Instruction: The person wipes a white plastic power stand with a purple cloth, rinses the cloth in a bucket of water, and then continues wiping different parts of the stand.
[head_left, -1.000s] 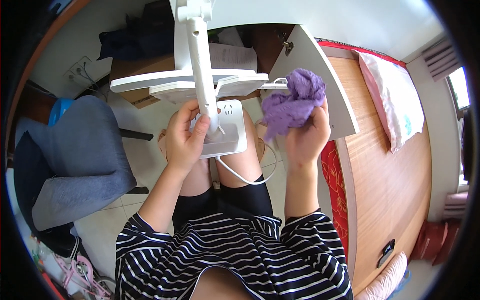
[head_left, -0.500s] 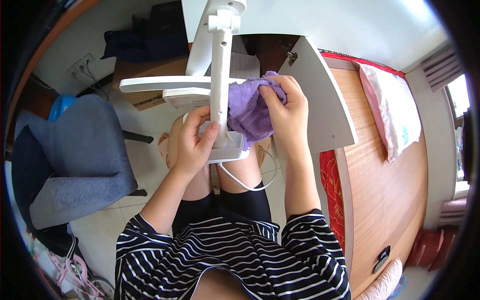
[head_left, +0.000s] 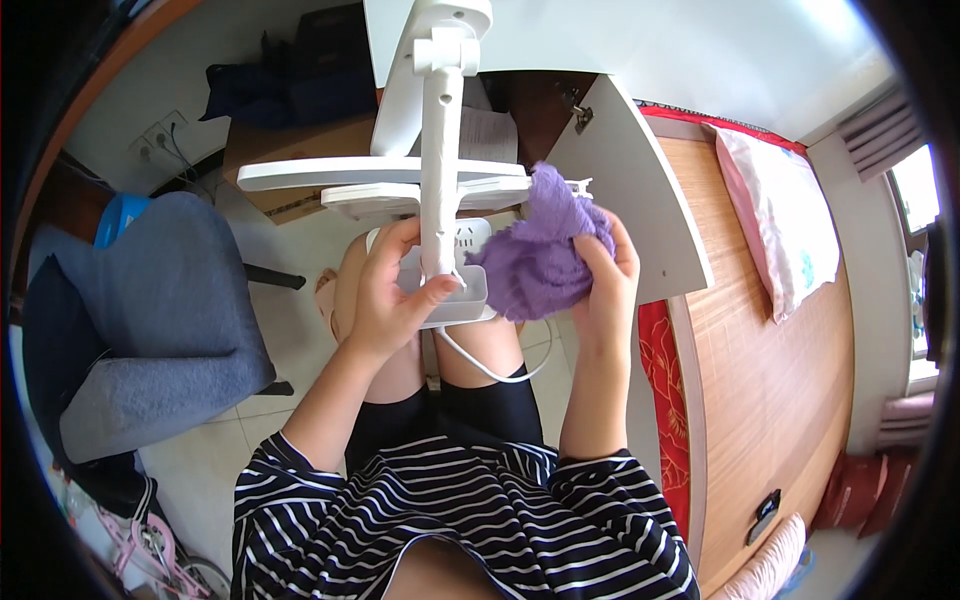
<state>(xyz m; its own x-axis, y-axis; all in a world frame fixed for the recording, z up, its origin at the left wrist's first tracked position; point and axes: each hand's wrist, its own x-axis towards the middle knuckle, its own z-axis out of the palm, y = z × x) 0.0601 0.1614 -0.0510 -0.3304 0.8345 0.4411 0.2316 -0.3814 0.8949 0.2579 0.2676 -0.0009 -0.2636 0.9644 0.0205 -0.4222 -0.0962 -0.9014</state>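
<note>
A white desk lamp (head_left: 441, 170) rests upright over my knees, its jointed post rising from a base with a small open tray (head_left: 450, 309) and socket holes. My left hand (head_left: 393, 290) is closed around the foot of the post, thumb in front beside the tray. In my right hand (head_left: 606, 275) is a bunched purple cloth (head_left: 540, 265), pinched between thumb and fingers. The cloth hangs just right of the tray, below the lamp's flat white side panels (head_left: 495, 190). A white cord (head_left: 490, 374) loops from the base over my right leg.
A white cabinet door (head_left: 640, 190) stands open ahead on the right. Beyond it is a wooden bed board (head_left: 770, 400) with a pillow (head_left: 780, 220). On the left stands a grey-blue chair (head_left: 165, 300); a cardboard box (head_left: 290, 155) sits behind the lamp.
My right hand has drawn the purple cloth away from the post, to the right and nearer me, uncovering the right side panel and the socket holes. My left hand stays at the post.
</note>
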